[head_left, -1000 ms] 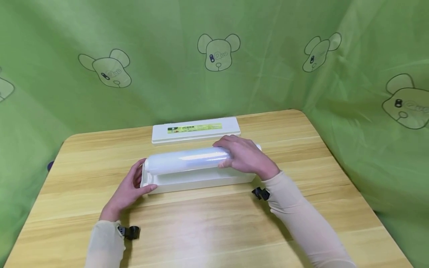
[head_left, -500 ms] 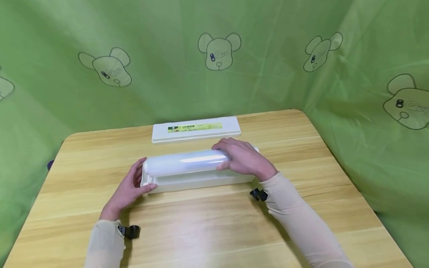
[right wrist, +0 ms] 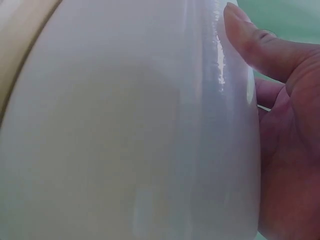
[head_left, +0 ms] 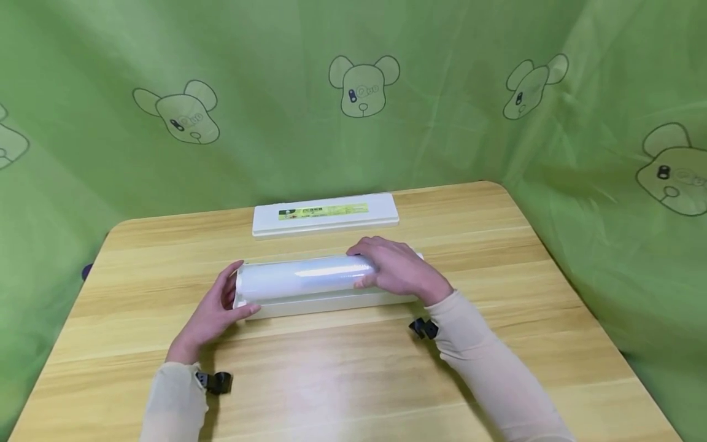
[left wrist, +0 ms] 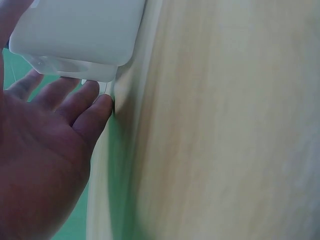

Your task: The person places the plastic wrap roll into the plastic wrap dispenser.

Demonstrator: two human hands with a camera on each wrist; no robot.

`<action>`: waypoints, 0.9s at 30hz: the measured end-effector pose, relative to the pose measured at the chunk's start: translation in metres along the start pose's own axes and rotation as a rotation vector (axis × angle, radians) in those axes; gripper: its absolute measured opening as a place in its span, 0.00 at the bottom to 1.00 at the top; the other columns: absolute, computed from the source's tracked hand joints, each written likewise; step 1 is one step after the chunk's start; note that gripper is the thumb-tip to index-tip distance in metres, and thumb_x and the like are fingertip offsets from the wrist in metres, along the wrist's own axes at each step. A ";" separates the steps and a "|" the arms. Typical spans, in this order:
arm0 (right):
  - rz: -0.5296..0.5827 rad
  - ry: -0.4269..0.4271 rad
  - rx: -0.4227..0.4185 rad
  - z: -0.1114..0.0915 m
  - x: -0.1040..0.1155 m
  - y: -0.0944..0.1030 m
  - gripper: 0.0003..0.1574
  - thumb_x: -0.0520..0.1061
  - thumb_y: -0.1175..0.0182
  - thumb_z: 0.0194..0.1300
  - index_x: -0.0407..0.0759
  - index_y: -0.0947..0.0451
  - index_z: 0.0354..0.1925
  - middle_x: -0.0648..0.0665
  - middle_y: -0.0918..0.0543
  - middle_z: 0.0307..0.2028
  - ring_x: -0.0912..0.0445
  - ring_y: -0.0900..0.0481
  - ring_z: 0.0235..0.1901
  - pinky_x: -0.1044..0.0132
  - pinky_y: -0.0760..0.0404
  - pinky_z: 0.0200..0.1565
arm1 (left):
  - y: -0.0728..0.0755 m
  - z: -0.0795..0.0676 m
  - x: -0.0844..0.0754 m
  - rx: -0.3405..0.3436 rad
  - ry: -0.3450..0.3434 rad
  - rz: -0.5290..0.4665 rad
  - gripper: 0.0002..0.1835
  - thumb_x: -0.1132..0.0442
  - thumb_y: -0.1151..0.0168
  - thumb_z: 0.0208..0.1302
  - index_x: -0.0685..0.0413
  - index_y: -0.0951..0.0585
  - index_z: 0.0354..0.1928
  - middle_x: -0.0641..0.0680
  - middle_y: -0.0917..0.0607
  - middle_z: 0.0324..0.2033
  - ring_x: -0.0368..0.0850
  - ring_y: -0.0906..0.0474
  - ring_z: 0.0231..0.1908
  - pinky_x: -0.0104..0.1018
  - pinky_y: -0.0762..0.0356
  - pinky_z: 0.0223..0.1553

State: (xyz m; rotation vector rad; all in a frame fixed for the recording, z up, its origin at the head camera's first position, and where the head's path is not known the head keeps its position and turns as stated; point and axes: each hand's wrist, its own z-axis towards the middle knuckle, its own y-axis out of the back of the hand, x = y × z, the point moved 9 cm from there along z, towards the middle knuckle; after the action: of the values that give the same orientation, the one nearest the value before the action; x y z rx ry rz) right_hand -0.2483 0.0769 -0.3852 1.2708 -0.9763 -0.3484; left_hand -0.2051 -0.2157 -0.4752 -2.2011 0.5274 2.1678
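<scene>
A thick roll of cling film (head_left: pixel 304 277) lies lengthwise in the long white box (head_left: pixel 337 303), its upper part above the front wall. My right hand (head_left: pixel 397 269) grips the roll from above near its right end, thumb at the front and fingers over the top. At the box's left end is my left hand (head_left: pixel 212 316), thumb on the front corner and fingers round the back. The left wrist view shows the fingers (left wrist: pixel 92 117) against the white end wall. In the right wrist view, the thumb (right wrist: pixel 250 37) presses the shiny film.
Behind the box, a white lid (head_left: pixel 326 216) with a green and yellow label lies flat near the far table edge. A green curtain (head_left: pixel 265 141) with bear-head drawings hangs around the wooden table (head_left: pixel 342 380). Each wrist carries a small black camera mount.
My right hand has moved down with the roll, which now sits lower in the box. The left hand stays at the box's left end.
</scene>
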 end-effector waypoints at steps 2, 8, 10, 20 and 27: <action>-0.007 0.003 0.001 0.000 0.001 -0.001 0.37 0.58 0.28 0.57 0.46 0.24 0.61 0.49 0.22 0.56 0.52 0.27 0.57 0.48 0.25 0.55 | 0.000 0.000 0.000 -0.001 0.000 -0.003 0.52 0.67 0.29 0.59 0.50 0.52 0.77 0.61 0.39 0.72 0.57 0.36 0.66 0.22 0.33 0.58; -0.012 0.000 0.014 0.001 0.002 -0.005 0.37 0.59 0.29 0.57 0.47 0.24 0.61 0.50 0.22 0.56 0.53 0.27 0.57 0.48 0.24 0.53 | 0.000 0.001 0.000 0.000 -0.009 -0.007 0.52 0.68 0.29 0.59 0.51 0.52 0.77 0.62 0.38 0.71 0.56 0.34 0.63 0.24 0.30 0.57; -0.013 0.000 0.015 0.002 0.002 -0.006 0.37 0.59 0.29 0.57 0.47 0.24 0.61 0.50 0.22 0.56 0.53 0.27 0.57 0.49 0.24 0.54 | 0.000 0.001 0.000 0.000 -0.010 -0.003 0.52 0.68 0.29 0.59 0.51 0.52 0.77 0.62 0.38 0.71 0.56 0.33 0.63 0.24 0.30 0.56; 0.027 -0.002 0.033 0.001 -0.002 -0.016 0.37 0.59 0.30 0.59 0.46 0.25 0.62 0.49 0.23 0.58 0.52 0.28 0.58 0.50 0.26 0.58 | 0.000 0.001 0.001 -0.003 0.002 -0.002 0.52 0.68 0.28 0.58 0.50 0.52 0.77 0.62 0.39 0.71 0.59 0.35 0.64 0.23 0.31 0.56; 0.026 0.002 0.028 0.001 -0.004 -0.019 0.37 0.60 0.31 0.59 0.45 0.25 0.62 0.48 0.22 0.57 0.52 0.27 0.58 0.51 0.26 0.57 | 0.000 0.000 0.000 0.000 0.009 -0.005 0.53 0.67 0.27 0.57 0.50 0.52 0.78 0.63 0.41 0.72 0.59 0.38 0.67 0.22 0.33 0.58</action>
State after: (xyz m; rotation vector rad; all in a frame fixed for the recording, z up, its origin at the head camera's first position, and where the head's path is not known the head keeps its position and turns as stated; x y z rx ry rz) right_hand -0.2457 0.0733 -0.4038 1.2825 -0.9977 -0.3143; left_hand -0.2047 -0.2154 -0.4758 -2.2108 0.5226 2.1564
